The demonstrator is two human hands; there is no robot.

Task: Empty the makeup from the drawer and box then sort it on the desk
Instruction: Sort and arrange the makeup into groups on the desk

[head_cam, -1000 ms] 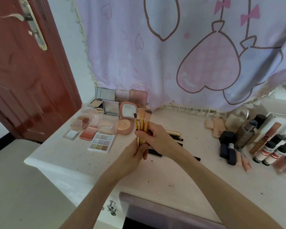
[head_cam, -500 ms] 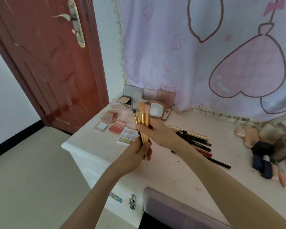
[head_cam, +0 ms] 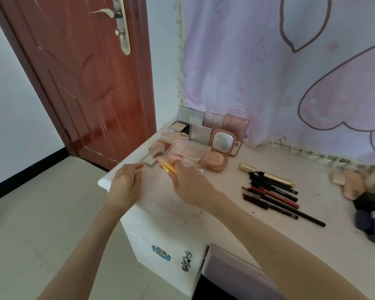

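Observation:
Several gold-handled makeup brushes (head_cam: pixel 166 166) lie tilted low over the white desk (head_cam: pixel 206 219), bristles pointing left toward the palettes. My right hand (head_cam: pixel 189 184) grips their handles; motion blur hides the exact hold. My left hand (head_cam: pixel 126 184) hovers at the desk's left corner, just left of the brushes, with loosely curled fingers and nothing in it. Open eyeshadow and blush palettes (head_cam: pixel 196 135) crowd the back left corner, with a pink mirrored compact (head_cam: pixel 222 140) and a round powder (head_cam: pixel 214 161) beside them.
Black and red pencils (head_cam: pixel 273 197) and a gold tube (head_cam: pixel 267 176) lie in a row at mid desk. Sponges (head_cam: pixel 353 185) and dark bottles (head_cam: pixel 370 215) sit at the right edge. An open lilac drawer (head_cam: pixel 236 269) juts out below. A red door (head_cam: pixel 85 83) stands left.
The brushes went from upright between both hands to lying low near the palettes. My left hand let go of them and moved left. The view swung left.

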